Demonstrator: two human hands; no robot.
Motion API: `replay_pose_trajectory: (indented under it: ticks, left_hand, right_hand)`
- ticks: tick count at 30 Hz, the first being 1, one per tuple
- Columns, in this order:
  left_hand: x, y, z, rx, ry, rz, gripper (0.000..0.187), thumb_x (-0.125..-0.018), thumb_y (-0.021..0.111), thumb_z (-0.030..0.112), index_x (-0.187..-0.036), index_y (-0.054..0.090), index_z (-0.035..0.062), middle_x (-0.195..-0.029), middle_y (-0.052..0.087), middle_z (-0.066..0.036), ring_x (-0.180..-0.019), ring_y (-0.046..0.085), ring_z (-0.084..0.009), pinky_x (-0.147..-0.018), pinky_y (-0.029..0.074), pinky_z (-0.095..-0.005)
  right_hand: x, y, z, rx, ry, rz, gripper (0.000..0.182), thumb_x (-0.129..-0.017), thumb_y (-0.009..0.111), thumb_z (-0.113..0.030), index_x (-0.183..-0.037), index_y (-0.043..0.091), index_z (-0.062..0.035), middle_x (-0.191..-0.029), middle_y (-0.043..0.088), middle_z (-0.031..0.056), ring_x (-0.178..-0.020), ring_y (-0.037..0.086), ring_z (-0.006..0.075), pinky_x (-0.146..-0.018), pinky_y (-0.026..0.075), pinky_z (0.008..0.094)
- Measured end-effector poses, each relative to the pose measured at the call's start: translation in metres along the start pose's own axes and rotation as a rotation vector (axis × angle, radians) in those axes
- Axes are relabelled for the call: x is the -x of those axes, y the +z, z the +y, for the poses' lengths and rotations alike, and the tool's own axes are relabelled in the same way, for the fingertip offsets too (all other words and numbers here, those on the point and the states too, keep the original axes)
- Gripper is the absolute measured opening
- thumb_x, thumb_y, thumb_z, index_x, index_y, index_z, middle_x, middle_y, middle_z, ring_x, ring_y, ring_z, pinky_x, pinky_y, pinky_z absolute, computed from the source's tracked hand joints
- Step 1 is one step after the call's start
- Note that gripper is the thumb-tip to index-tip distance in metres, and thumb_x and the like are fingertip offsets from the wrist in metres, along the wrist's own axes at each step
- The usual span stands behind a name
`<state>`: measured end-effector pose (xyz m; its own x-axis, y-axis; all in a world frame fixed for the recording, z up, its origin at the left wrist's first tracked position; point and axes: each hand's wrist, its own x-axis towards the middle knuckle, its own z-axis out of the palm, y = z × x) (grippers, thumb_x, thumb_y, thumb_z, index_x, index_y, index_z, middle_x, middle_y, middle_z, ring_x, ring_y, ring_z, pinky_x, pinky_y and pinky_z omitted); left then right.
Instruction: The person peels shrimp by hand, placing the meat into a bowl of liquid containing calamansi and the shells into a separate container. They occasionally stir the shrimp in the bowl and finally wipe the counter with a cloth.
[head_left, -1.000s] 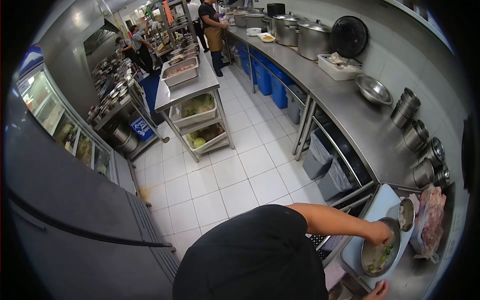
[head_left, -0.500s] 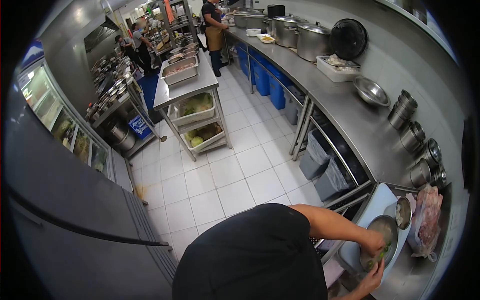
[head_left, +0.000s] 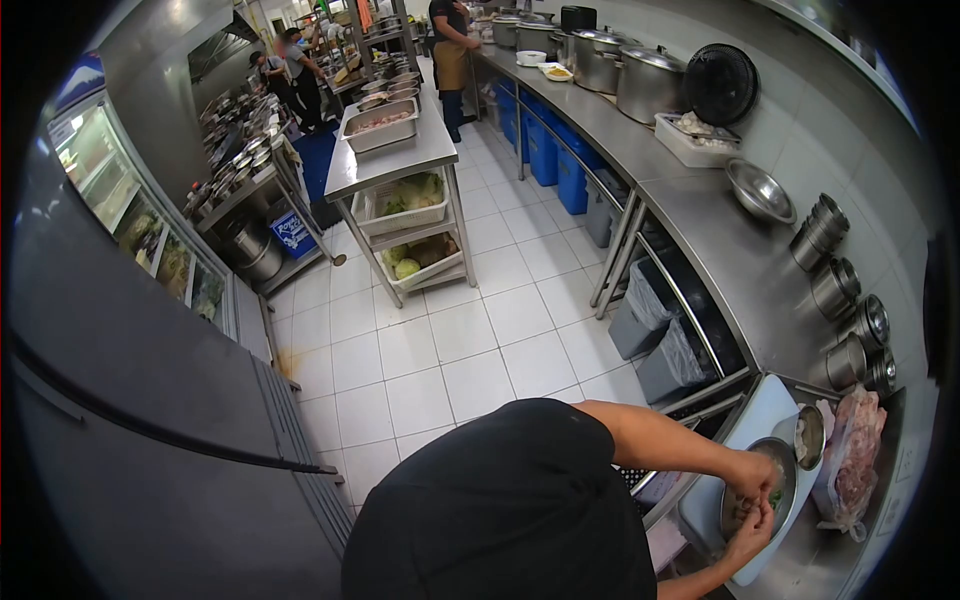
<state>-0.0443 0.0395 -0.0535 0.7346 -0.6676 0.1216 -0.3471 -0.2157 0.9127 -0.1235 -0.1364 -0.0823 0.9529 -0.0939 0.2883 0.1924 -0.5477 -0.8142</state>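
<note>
My left hand (head_left: 752, 474) reaches over a metal bowl (head_left: 790, 470) from above, fingers bent and pinched together. My right hand (head_left: 752, 530) comes in from below and meets it over the bowl, also closed. Between the fingertips is a small green vegetable (head_left: 775, 497), its kind too small to make out; both hands appear to grip it. The bowl rests on a light blue cutting board (head_left: 752, 412). Beside it stands a smaller metal bowl (head_left: 812, 432) with pale contents.
A plastic bag of raw meat (head_left: 858, 445) lies right of the bowls. Metal canisters (head_left: 835, 285) and a steel basin (head_left: 760, 190) line the counter (head_left: 700, 225). A steel cart (head_left: 400, 165) with trays stands on the tiled floor. Another person (head_left: 453, 60) stands at the far counter.
My hands have drawn closer together over the bowl, and less of the green vegetable shows between them. The whole view has shifted slightly.
</note>
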Motion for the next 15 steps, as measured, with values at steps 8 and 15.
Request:
replay_pose_trajectory:
  ticks: [8,15]
  left_hand:
    - [0.001,-0.002,-0.002,0.47,0.027,-0.106,0.019,-0.083,0.068,0.009,-0.101,0.065,0.0035,-0.081,0.071,-0.009,-0.071,0.069,-0.0191,-0.057,0.053,-0.0317]
    - [0.0,0.006,0.005,0.938,-0.055,-0.049,0.051,-0.087,0.06,0.006,-0.135,0.044,0.0054,-0.09,0.069,-0.009,-0.076,0.068,-0.0214,-0.057,0.054,-0.0312]
  right_hand:
    - [-0.003,-0.012,0.013,-0.284,0.057,0.0,0.03,-0.101,0.047,-0.017,-0.123,0.055,0.001,-0.097,0.063,0.004,-0.074,0.054,0.0094,-0.06,0.041,0.0215]
    - [0.0,-0.002,-0.019,-0.242,-0.008,0.175,0.031,-0.101,0.051,-0.023,-0.12,0.057,0.0017,-0.104,0.06,0.0074,-0.088,0.054,0.0154,-0.074,0.044,0.0279]
